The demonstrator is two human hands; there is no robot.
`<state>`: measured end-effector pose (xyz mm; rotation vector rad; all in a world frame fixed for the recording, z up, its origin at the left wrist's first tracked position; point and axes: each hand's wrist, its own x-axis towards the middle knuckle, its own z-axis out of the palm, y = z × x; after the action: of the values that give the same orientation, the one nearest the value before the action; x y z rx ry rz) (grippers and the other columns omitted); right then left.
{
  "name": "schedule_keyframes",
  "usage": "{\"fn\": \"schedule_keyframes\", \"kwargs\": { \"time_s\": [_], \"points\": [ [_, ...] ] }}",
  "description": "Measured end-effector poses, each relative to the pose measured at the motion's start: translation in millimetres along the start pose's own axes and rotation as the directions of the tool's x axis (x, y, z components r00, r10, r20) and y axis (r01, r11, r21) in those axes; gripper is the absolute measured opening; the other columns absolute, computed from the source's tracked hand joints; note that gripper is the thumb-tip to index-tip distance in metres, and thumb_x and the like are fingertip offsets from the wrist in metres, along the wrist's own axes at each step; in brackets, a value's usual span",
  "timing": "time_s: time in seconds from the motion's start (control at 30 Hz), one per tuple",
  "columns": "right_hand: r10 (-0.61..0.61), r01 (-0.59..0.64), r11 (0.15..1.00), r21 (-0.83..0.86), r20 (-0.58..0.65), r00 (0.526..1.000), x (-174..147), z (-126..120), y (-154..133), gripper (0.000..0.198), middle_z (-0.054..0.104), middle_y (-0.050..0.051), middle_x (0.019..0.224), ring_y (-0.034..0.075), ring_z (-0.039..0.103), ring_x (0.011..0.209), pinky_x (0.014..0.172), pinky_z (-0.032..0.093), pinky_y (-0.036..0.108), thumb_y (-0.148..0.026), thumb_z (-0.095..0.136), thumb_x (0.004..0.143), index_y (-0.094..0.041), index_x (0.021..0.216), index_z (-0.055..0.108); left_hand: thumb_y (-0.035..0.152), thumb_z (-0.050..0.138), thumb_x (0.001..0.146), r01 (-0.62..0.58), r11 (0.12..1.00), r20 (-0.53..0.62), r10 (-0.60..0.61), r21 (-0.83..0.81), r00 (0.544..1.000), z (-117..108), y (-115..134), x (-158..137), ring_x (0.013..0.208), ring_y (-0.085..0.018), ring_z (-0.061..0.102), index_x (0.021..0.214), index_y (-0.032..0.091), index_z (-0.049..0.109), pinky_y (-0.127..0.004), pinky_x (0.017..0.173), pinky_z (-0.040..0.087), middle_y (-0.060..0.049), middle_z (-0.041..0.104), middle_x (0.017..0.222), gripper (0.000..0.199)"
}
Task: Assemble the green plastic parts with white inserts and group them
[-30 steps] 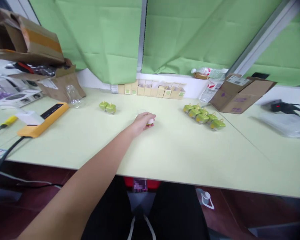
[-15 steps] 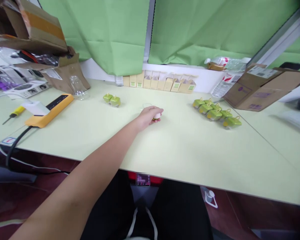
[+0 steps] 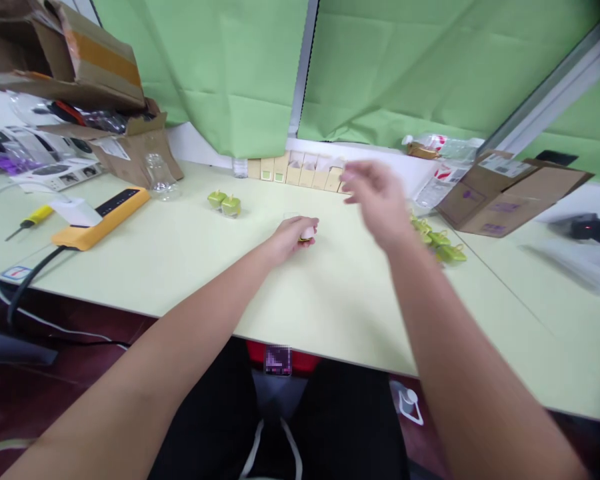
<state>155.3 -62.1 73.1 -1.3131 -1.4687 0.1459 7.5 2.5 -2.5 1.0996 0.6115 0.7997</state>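
Observation:
My left hand (image 3: 294,238) is at the middle of the table, fingers wrapped around a small white rounded object with a yellow edge (image 3: 307,233); most of it is hidden in the palm. Just behind that hand, part of a small clear item (image 3: 291,215) shows faintly. My right hand (image 3: 375,200) hangs over the table, blurred by motion, with fingers pointing left and apart; nothing shows in them. Beyond its fingertips stands a row of small beige cartons (image 3: 307,172) along the wall. Its forearm partly covers a group of green-topped packages with loop handles (image 3: 450,253).
Two similar green packages (image 3: 223,202) sit left of centre. Farther left are an orange power strip (image 3: 115,217), a yellow screwdriver (image 3: 37,217), a clear bottle (image 3: 160,177) and stacked cardboard boxes (image 3: 95,60). On the right is another cardboard box (image 3: 500,200), beside plastic bottles (image 3: 440,183).
My right hand has come into view from the right and reaches out toward the cartons. My left hand keeps its hold on the white object. The view has shifted slightly.

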Motion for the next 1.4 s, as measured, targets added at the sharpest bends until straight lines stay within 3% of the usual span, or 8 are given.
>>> {"fn": "schedule_keyframes", "kwargs": {
  "time_s": [0.1, 0.2, 0.4, 0.57, 0.8, 1.07, 1.23, 1.4],
  "points": [
    [0.124, -0.134, 0.986, 0.099, 0.094, 0.988, -22, 33, 16, 0.044, 0.067, 0.008, 0.107, 0.019, 0.065, 0.091, 0.075, 0.056, 0.033, -0.053, 0.065, 0.083, -0.020, 0.113, 0.064, 0.050, 0.070, 0.082, -0.043, 0.996, -0.051, 0.039, -0.077, 0.998, 1, 1, -1, 0.064, -0.009, 0.057, 0.082, 0.017, 0.061, -0.019, 0.056, 0.047, -0.003, 0.061, 0.078, 0.034],
    [0.111, -0.146, 0.979, 0.140, 0.232, 0.966, -42, 52, 30, 0.042, 0.069, 0.007, 0.107, 0.021, 0.066, 0.094, 0.077, 0.057, 0.034, -0.054, 0.066, 0.081, -0.022, 0.108, 0.067, 0.067, 0.060, 0.082, -0.032, 0.998, -0.070, 0.028, -0.063, 0.997, 4, 1, -1, 0.061, -0.011, 0.057, 0.079, 0.017, 0.060, -0.019, 0.052, 0.044, -0.002, 0.058, 0.070, 0.050],
    [0.213, -0.305, 0.915, 0.263, 0.327, 0.921, -44, 38, 33, 0.051, 0.069, 0.005, 0.102, 0.017, 0.067, 0.078, 0.073, 0.058, 0.033, -0.058, 0.071, 0.074, -0.022, 0.109, 0.066, 0.083, 0.039, 0.081, -0.005, 1.000, -0.035, 0.005, -0.013, 0.999, 7, 2, -4, 0.043, -0.009, 0.047, 0.071, 0.017, 0.057, -0.021, 0.038, 0.029, 0.000, 0.049, 0.053, 0.069],
    [0.305, -0.406, 0.876, 0.260, 0.352, 0.885, -41, 30, 37, 0.043, 0.071, 0.005, 0.093, 0.017, 0.067, 0.084, 0.070, 0.057, 0.030, -0.053, 0.070, 0.076, -0.022, 0.106, 0.067, 0.084, 0.031, 0.082, -0.075, 0.997, 0.042, 0.076, -0.012, 0.996, 5, 7, -9, 0.036, -0.008, 0.042, 0.076, 0.017, 0.058, -0.022, 0.034, 0.018, -0.003, 0.057, 0.058, 0.073],
    [0.308, -0.348, 0.903, 0.252, 0.187, 0.933, -41, 36, 25, 0.031, 0.067, 0.007, 0.109, 0.018, 0.066, 0.083, 0.071, 0.057, 0.034, -0.031, 0.067, 0.071, -0.021, 0.101, 0.066, 0.081, 0.038, 0.083, -0.079, 0.993, -0.095, 0.087, 0.089, 0.992, 5, 3, -6, 0.037, -0.008, 0.042, 0.084, 0.019, 0.054, -0.020, 0.037, 0.021, -0.001, 0.058, 0.060, 0.064],
    [0.066, -0.098, 0.991, 0.087, 0.312, 0.948, -47, 34, 22, 0.045, 0.068, 0.007, 0.116, 0.022, 0.064, 0.099, 0.078, 0.057, 0.035, -0.031, 0.074, 0.068, -0.025, 0.112, 0.070, 0.077, 0.037, 0.087, -0.043, 0.993, -0.098, 0.054, 0.113, 0.994, 1, -5, -2, 0.044, -0.013, 0.049, 0.094, 0.021, 0.057, -0.022, 0.043, 0.029, 0.000, 0.054, 0.057, 0.060],
    [0.056, -0.078, 0.995, 0.064, 0.281, 0.958, -48, 34, 21, 0.040, 0.069, 0.005, 0.112, 0.022, 0.064, 0.100, 0.076, 0.057, 0.034, -0.028, 0.068, 0.071, -0.024, 0.110, 0.069, 0.066, 0.035, 0.094, -0.017, 0.999, -0.096, 0.012, -0.048, 0.995, 1, -6, 0, 0.042, -0.012, 0.047, 0.089, 0.020, 0.056, -0.022, 0.041, 0.031, 0.000, 0.056, 0.060, 0.050],
    [0.125, -0.131, 0.990, 0.053, 0.100, 0.987, -45, 36, 23, 0.045, 0.068, 0.006, 0.108, 0.022, 0.064, 0.101, 0.073, 0.056, 0.032, -0.027, 0.067, 0.067, -0.022, 0.112, 0.063, 0.034, 0.051, 0.095, -0.064, 0.975, 0.001, 0.066, -0.212, 0.998, 3, -1, -2, 0.053, -0.012, 0.055, 0.082, 0.015, 0.058, -0.022, 0.048, 0.042, -0.002, 0.059, 0.066, 0.024]
  ]
}}
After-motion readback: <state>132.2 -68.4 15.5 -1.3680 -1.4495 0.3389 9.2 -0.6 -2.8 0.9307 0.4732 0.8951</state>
